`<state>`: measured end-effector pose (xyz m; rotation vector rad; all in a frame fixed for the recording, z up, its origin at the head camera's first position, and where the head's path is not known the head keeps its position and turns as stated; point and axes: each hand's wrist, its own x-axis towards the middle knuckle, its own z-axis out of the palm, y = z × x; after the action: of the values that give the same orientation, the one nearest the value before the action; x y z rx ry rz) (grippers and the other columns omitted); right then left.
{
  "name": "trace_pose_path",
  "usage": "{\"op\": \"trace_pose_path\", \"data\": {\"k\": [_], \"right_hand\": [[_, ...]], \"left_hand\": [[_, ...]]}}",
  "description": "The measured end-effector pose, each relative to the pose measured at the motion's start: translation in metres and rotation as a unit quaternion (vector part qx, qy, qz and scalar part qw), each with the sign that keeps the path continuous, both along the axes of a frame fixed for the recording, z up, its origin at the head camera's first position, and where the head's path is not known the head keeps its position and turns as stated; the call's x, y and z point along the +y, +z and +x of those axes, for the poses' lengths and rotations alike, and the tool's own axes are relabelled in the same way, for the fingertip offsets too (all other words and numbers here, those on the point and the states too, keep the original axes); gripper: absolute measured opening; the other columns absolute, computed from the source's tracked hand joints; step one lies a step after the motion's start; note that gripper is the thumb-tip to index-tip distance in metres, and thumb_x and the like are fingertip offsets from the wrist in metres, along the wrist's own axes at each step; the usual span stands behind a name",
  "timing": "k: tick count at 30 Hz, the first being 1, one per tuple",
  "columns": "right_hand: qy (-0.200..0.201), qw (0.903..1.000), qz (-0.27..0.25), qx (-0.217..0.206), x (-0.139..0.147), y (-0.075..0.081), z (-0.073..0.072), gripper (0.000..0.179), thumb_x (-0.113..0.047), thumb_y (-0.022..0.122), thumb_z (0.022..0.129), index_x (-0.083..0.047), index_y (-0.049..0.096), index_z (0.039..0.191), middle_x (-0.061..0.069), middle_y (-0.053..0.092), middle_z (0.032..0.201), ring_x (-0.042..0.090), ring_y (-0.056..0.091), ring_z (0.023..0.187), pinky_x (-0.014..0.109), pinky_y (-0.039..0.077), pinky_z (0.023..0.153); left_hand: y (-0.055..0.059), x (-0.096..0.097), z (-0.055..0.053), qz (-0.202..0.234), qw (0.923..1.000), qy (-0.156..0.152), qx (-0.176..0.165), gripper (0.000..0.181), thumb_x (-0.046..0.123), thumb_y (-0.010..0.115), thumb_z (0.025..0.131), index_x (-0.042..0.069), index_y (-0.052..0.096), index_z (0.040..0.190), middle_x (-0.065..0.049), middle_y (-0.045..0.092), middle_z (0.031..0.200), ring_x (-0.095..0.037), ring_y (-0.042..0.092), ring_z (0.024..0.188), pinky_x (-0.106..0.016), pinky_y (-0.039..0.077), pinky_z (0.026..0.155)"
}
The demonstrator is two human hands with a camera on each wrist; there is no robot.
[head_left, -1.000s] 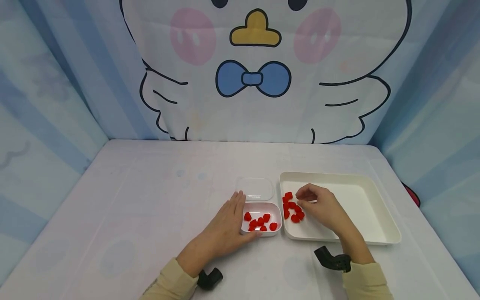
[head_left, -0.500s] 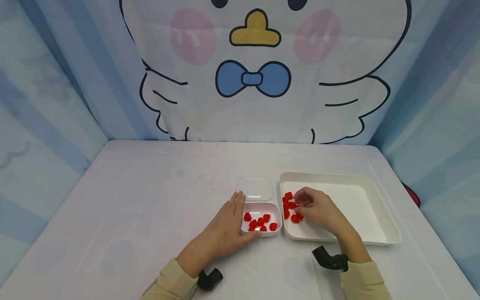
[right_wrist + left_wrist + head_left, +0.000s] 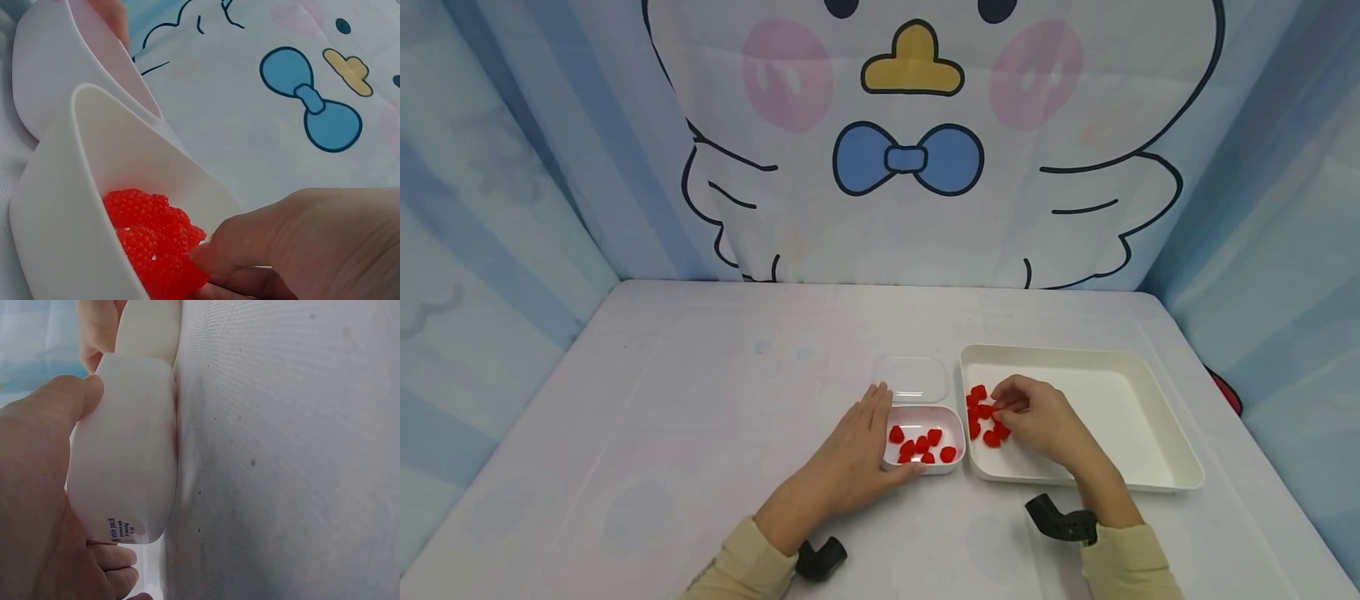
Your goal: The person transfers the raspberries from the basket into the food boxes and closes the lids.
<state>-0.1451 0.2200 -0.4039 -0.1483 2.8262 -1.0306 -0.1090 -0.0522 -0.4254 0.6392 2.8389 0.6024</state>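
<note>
Raspberries [image 3: 985, 412], red and knobbly, lie bunched along the left edge of a cream tray [image 3: 1120, 417], which stands toward the right edge of the tabletop [image 3: 700, 375]. The right hand [image 3: 1037, 417] is at that bunch, thumb and fingertips pinching one raspberry [image 3: 192, 281]; the fingers hide part of it, so the hold appears firm but cannot be fully seen. More berries [image 3: 922, 444] are spread over the floor of a small white box [image 3: 921, 414], just beside the tray's left edge. The left hand [image 3: 850, 458] grasps nothing: its straight fingers rest along the box's left wall, its thumb against the near wall. Dark lettering [image 3: 122, 530] marks the box's outside. Past the box's far edge, a clear lid [image 3: 912, 379] lies on the tabletop near the tray's far left corner. Both wrists carry black mounts [image 3: 822, 558] beside tan sleeves [image 3: 1131, 558]. Behind the tabletop's far edge hangs a pale backdrop [image 3: 910, 237] printed with a blue bow tie [image 3: 908, 158].
</note>
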Motion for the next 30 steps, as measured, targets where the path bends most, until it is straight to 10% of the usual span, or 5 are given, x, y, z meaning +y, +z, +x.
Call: {"op": "trace_pose_path", "data": {"k": [30], "right_hand": [[-0.03, 0.9994, -0.008, 0.016, 0.0006, 0.0064, 0.0019, 0.025, -0.007, 0.064, 0.091, -0.005, 0.064, 0.115, 0.016, 0.066, 0.114, 0.032, 0.066, 0.104, 0.045, 0.058, 0.09]], "left_hand": [[-0.0009, -0.0013, -0.0001, 0.004, 1.0, -0.004, 0.006, 0.103, 0.065, 0.06, 0.088, 0.004, 0.014, 0.158, -0.013, 0.019, 0.166, -0.029, 0.016, 0.154, -0.046, 0.025, 0.123]]}}
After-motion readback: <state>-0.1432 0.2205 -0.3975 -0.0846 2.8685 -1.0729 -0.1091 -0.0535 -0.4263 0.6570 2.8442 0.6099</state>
